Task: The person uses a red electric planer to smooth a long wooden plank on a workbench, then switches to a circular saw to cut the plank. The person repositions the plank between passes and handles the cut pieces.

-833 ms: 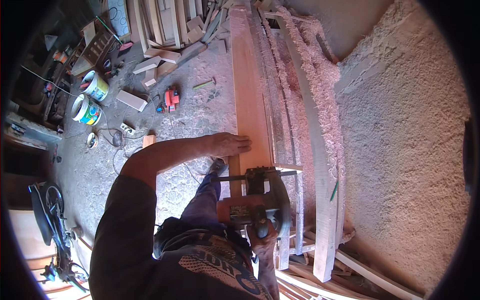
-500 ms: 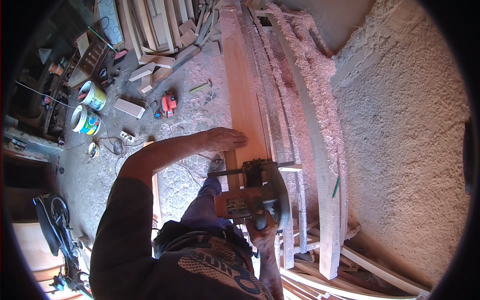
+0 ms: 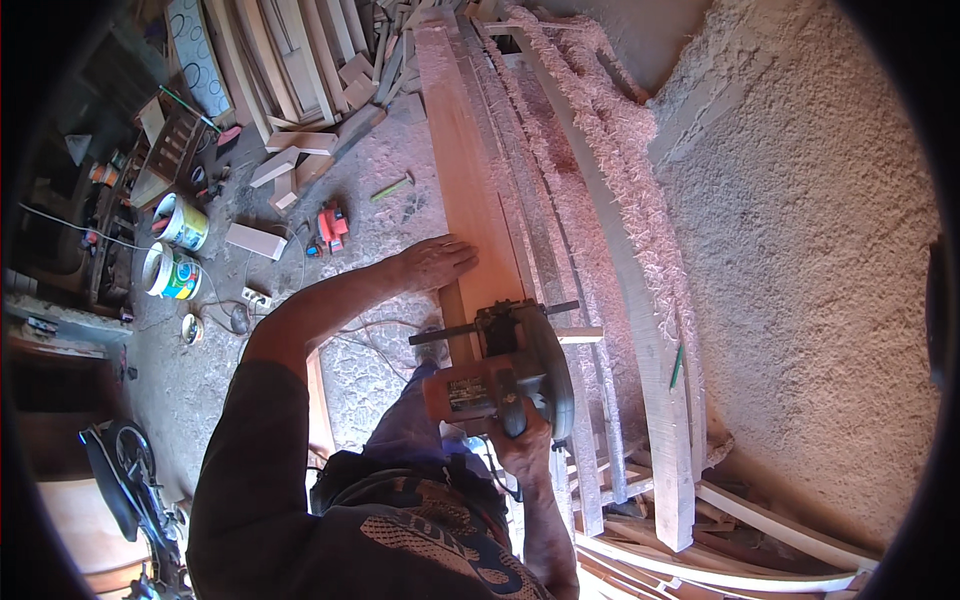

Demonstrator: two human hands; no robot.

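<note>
A long reddish-brown board (image 3: 470,185) runs away from me on top of other timber. My left hand (image 3: 440,264) lies flat across its left edge with the fingers stretched out. Close behind that hand, a corded-type circular saw (image 3: 468,390) with an orange motor body and a dark guard sits over the near part of the board. My right hand (image 3: 524,448) is wrapped round the saw's rear handle. A metal guide bar (image 3: 442,335) sticks out crosswise from the saw's front. The blade and the cut are hidden beneath the saw.
Shavings cover a thick beam (image 3: 640,290) on the right, with a green pencil (image 3: 677,366) on it, beside a rough wall (image 3: 800,240). On the floor at left lie a red power tool (image 3: 333,228), a hammer (image 3: 392,187), cords, offcuts and buckets (image 3: 172,272). A motorcycle (image 3: 130,470) stands lower left.
The saw and my right hand have moved a little forward along the board. My left hand has slid forward too, staying flat on it. The whole view has shifted slightly.
</note>
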